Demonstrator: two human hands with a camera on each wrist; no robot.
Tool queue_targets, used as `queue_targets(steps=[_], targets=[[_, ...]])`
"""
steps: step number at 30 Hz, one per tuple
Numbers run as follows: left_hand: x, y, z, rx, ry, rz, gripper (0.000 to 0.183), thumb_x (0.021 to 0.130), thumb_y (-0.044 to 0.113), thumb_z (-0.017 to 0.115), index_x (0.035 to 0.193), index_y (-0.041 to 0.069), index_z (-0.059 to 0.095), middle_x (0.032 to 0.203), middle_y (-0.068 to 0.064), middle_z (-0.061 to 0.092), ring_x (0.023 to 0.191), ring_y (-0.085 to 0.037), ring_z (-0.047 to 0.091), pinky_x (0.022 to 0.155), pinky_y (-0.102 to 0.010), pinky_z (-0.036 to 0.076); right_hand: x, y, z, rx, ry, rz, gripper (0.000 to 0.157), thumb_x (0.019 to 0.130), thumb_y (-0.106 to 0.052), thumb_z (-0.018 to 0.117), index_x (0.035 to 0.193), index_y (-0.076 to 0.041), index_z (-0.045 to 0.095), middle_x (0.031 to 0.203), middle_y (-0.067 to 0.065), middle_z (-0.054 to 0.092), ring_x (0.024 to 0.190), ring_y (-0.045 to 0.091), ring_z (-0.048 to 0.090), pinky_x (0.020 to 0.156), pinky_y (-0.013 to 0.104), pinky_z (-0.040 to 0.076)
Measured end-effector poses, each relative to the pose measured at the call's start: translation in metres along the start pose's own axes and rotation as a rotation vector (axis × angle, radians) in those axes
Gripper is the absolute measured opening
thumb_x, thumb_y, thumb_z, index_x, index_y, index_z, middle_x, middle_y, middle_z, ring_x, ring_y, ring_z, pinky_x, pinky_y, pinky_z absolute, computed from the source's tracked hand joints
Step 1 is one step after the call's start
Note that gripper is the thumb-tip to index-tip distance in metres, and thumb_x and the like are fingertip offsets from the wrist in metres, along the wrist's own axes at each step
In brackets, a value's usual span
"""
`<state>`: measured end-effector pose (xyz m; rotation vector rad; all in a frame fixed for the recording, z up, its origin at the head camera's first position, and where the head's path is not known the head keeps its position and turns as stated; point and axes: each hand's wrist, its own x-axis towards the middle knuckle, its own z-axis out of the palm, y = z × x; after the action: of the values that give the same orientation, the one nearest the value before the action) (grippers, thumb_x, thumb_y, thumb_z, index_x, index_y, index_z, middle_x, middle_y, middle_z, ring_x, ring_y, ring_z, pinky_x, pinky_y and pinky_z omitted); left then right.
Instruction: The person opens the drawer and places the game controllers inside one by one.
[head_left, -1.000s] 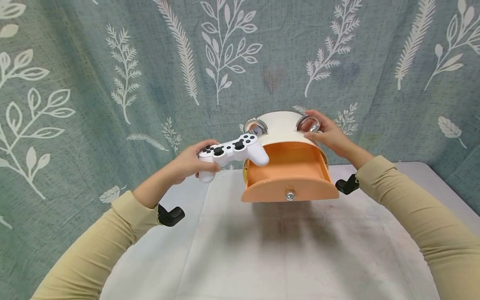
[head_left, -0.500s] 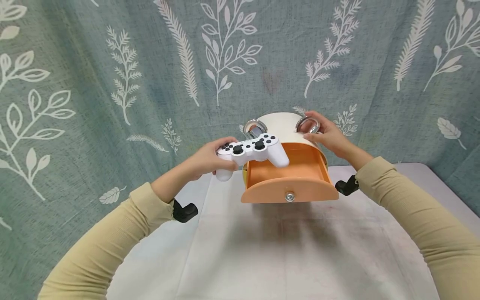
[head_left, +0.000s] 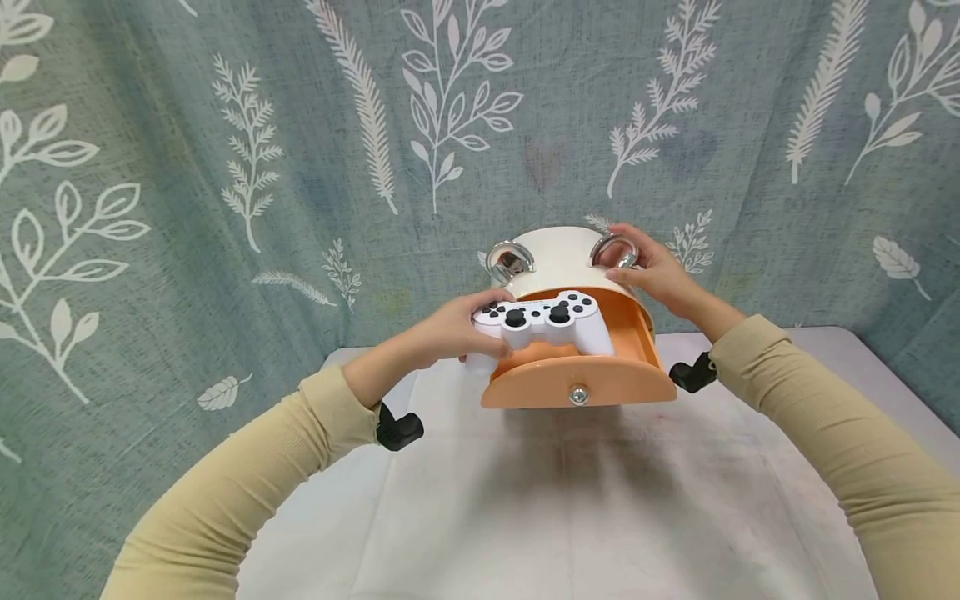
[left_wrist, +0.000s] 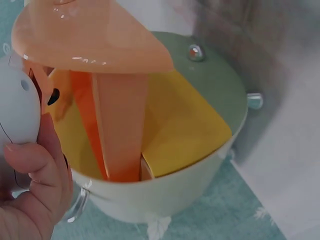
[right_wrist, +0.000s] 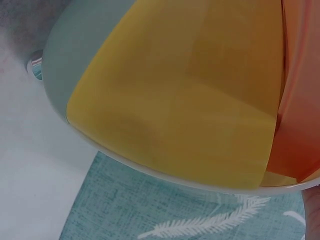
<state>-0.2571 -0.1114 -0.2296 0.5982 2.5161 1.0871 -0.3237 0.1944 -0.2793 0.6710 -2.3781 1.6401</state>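
Note:
In the head view, my left hand [head_left: 457,333] grips a white game controller [head_left: 588,333] by its left end, thumb in front. The controller hangs over the pulled-out orange drawer [head_left: 600,379], its right grip inside the opening. The drawer belongs to a small cream cabinet [head_left: 558,254] with a rounded top. On the cabinet's top right, my right hand [head_left: 660,271] holds a silver ring [head_left: 595,252]. The left wrist view shows the controller [left_wrist: 17,110] beside the drawer [left_wrist: 90,45]. Only a sliver of my right hand [right_wrist: 312,207] appears in the right wrist view.
A second silver ring [head_left: 491,260] sits on the cabinet's top left. Below the orange drawer are a yellow front [left_wrist: 185,125] and a green front [left_wrist: 215,70] with a silver knob [left_wrist: 196,52]. A patterned curtain [head_left: 300,208] hangs behind the white table [head_left: 480,517].
My left hand has carried the controller to the right and slightly down, from beside the cabinet to over the drawer opening. My right hand stays on the ring.

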Motion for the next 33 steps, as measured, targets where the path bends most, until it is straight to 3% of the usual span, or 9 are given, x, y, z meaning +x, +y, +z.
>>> queue_targets(steps=[7,12,19,22,27,33], targets=[[0.012,0.005,0.009,0.016,-0.028,0.036,0.053,0.069,0.017,0.072,0.117,0.027,0.052,0.103,-0.005,0.053,0.071,-0.019,0.05,0.048,-0.028,0.038,0.0,0.001,-0.001,0.018,-0.016,-0.011,0.055,0.089,-0.011,0.06,0.138,-0.012,0.035,0.097,-0.009,0.055,0.077,0.01,0.046,0.066,0.023,0.037],[0.02,0.008,0.015,0.025,-0.011,0.052,0.049,0.07,0.018,0.073,0.115,0.025,0.053,0.104,-0.004,0.054,0.076,-0.019,0.052,0.052,-0.029,0.041,0.0,0.001,-0.001,0.017,-0.009,0.003,0.054,0.089,-0.01,0.06,0.138,-0.013,0.036,0.097,-0.008,0.056,0.075,0.011,0.046,0.065,0.024,0.037],[0.03,0.009,0.024,0.158,0.023,0.103,0.042,0.071,0.02,0.074,0.11,0.022,0.057,0.103,0.0,0.057,0.091,-0.017,0.052,0.072,-0.027,0.044,0.0,0.001,-0.002,0.011,-0.01,0.011,0.056,0.089,-0.012,0.06,0.139,-0.014,0.035,0.097,-0.01,0.055,0.077,0.012,0.044,0.066,0.024,0.036],[0.031,0.009,0.029,0.185,0.029,0.113,0.041,0.072,0.021,0.073,0.11,0.02,0.057,0.101,-0.002,0.058,0.092,-0.018,0.052,0.075,-0.027,0.044,0.0,0.001,-0.001,0.018,-0.001,-0.007,0.053,0.089,-0.01,0.06,0.137,-0.014,0.037,0.097,-0.008,0.056,0.08,0.011,0.047,0.067,0.024,0.037],[0.037,0.007,0.035,0.203,0.057,0.081,0.044,0.073,0.021,0.074,0.114,0.018,0.057,0.103,-0.004,0.058,0.093,-0.018,0.051,0.076,-0.026,0.044,0.001,0.001,0.0,0.032,-0.004,-0.029,0.052,0.089,-0.009,0.059,0.136,-0.014,0.038,0.097,-0.004,0.057,0.082,0.009,0.049,0.067,0.022,0.039],[0.043,0.004,0.041,0.194,0.089,0.024,0.059,0.073,0.022,0.076,0.127,0.017,0.054,0.117,-0.007,0.057,0.101,-0.02,0.05,0.086,-0.03,0.046,0.0,0.002,0.001,0.05,-0.01,-0.03,0.052,0.089,-0.008,0.059,0.136,-0.015,0.038,0.097,-0.006,0.057,0.079,0.01,0.048,0.066,0.022,0.039]])
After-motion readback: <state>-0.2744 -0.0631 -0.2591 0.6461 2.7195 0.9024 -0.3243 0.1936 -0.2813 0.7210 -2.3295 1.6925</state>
